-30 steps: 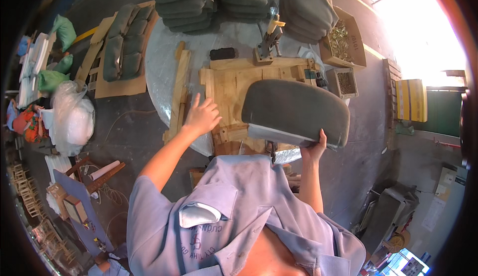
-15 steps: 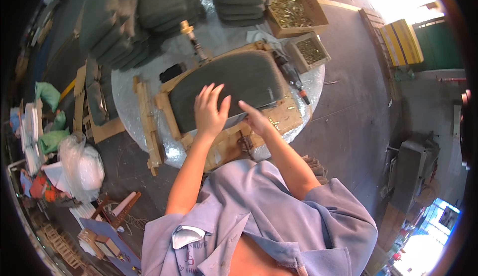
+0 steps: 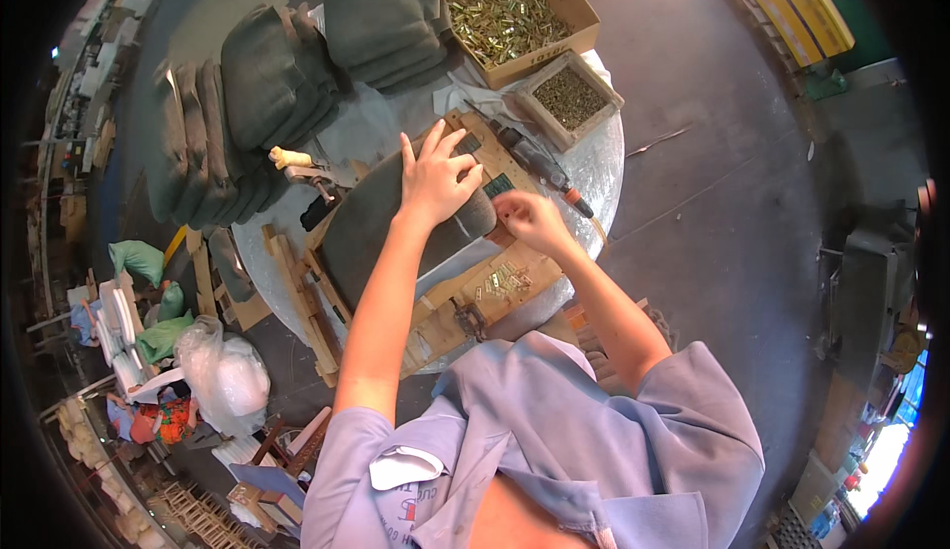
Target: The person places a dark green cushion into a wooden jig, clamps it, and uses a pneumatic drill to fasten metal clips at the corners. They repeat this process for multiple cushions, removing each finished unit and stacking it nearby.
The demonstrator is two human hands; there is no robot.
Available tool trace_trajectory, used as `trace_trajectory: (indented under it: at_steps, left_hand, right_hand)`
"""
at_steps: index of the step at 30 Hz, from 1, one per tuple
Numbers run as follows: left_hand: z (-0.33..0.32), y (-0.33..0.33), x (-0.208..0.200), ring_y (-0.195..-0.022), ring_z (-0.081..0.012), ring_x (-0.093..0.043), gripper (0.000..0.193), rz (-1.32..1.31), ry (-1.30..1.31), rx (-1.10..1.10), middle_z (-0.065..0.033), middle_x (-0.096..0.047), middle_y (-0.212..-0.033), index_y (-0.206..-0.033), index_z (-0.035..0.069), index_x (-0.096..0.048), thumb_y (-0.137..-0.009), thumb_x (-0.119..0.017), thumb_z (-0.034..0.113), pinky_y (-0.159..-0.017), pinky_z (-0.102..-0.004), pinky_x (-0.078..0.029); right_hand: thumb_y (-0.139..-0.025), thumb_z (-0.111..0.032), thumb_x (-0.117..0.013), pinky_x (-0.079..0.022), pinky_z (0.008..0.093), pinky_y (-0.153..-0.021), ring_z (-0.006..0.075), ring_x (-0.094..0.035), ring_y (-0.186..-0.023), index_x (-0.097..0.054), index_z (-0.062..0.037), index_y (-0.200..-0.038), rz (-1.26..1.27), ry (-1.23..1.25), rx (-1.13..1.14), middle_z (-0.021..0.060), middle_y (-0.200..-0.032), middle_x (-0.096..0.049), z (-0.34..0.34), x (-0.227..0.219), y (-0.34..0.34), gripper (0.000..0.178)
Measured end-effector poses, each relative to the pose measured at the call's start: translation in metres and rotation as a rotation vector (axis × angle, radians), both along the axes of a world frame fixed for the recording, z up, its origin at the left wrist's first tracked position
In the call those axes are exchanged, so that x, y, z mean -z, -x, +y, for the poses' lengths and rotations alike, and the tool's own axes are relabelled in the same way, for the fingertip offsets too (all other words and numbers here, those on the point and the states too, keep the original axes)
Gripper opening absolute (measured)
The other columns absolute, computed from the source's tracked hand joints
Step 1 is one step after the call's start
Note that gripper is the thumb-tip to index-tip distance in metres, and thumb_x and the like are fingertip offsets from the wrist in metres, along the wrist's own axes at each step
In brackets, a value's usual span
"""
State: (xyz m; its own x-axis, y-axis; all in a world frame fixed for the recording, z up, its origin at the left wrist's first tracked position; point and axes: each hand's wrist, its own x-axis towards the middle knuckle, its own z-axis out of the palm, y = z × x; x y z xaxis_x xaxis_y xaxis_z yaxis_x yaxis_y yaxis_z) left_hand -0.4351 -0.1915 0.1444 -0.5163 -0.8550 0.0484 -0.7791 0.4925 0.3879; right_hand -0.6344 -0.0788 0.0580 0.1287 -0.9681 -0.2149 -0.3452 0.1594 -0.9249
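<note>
A dark grey fabric-covered pad (image 3: 371, 227) lies in a wooden frame jig (image 3: 435, 336) on the table, with its right end shifted off the board. My left hand (image 3: 435, 181) rests on top of the pad near its right end, fingers spread. Right at the pad's right corner is my right hand (image 3: 531, 222), fingers curled together; what they pinch, if anything, is hidden. Small brass-coloured metal pieces (image 3: 507, 280) lie loose on the jig's near right part. Beyond my right hand lies a black power screwdriver (image 3: 539, 161) with an orange ring.
Stacks of grey pads (image 3: 381, 19) stand at the far side. A cardboard box (image 3: 586, 34) of brass-coloured pieces and a wooden tray (image 3: 599, 113) of small fasteners are at far right. A yellow-handled clamp (image 3: 292, 160) sits left of the jig; another clamp (image 3: 469, 319) is at its near edge.
The pad has shifted left in the jig, baring board at its right. My left hand has moved to its right end, and my right hand has curled at its corner. The whole view has turned.
</note>
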Motion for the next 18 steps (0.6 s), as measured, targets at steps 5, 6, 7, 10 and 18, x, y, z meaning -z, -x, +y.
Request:
trace_trajectory:
  at_steps: [5,6,7,10,18]
  left_hand:
    - [0.004,0.033,0.03,-0.164,-0.0371,-0.031,0.021,-0.107,0.072,-0.162,-0.0115,-0.052,-0.166,-0.101,0.022,-0.08,-0.09,-0.073,0.039,-0.127,-0.0804,-0.003]
    - [0.004,0.041,0.03,-0.164,-0.037,-0.03,0.022,-0.113,0.074,-0.2,-0.0113,-0.049,-0.168,-0.106,0.024,-0.079,-0.091,-0.073,0.039,-0.127,-0.0801,-0.003]
    - [0.006,0.041,0.03,-0.165,-0.0369,-0.029,0.024,-0.118,0.073,-0.258,-0.011,-0.047,-0.17,-0.112,0.026,-0.078,-0.092,-0.073,0.039,-0.127,-0.0799,-0.003]
    - [0.012,0.022,0.045,-0.166,-0.0363,-0.025,0.052,-0.125,0.093,-0.454,-0.0125,-0.039,-0.175,-0.146,0.033,-0.065,-0.098,-0.066,0.052,-0.126,-0.0801,-0.002]
    - [0.03,-0.059,0.08,-0.167,-0.0341,-0.022,0.067,-0.135,0.005,-0.754,-0.0144,-0.03,-0.179,-0.167,0.033,-0.044,-0.108,-0.05,0.066,-0.128,-0.0763,-0.007]
  right_hand:
    - [-0.09,-0.018,-0.073,-0.063,0.0438,-0.076,0.0274,-0.072,-0.102,-0.06,-0.0298,-0.148,0.806,0.549,0.223,0.0063,-0.121,-0.068,-0.075,0.061,-0.029,0.06]
    - [-0.093,-0.021,-0.071,-0.063,0.0443,-0.073,0.0272,-0.071,-0.103,-0.058,-0.0327,-0.149,0.908,0.515,0.217,0.0064,-0.121,-0.066,-0.091,0.088,-0.039,0.059]
    - [-0.095,-0.024,-0.069,-0.063,0.0448,-0.07,0.0269,-0.069,-0.104,-0.056,-0.0356,-0.15,1.005,0.488,0.19,0.0064,-0.121,-0.064,-0.1,0.103,-0.049,0.058]
    - [-0.1,-0.029,-0.063,-0.064,0.0412,-0.061,0.0291,-0.072,-0.087,-0.059,-0.0334,-0.141,0.971,0.488,0.154,0.0077,-0.106,-0.065,-0.105,0.103,-0.057,0.042]
    - [-0.094,-0.028,-0.077,-0.059,0.0554,-0.085,0.0449,-0.074,-0.1,-0.067,-0.0058,-0.112,0.423,0.124,-0.101,0.0215,-0.107,-0.076,-0.113,0.036,0.005,0.031]
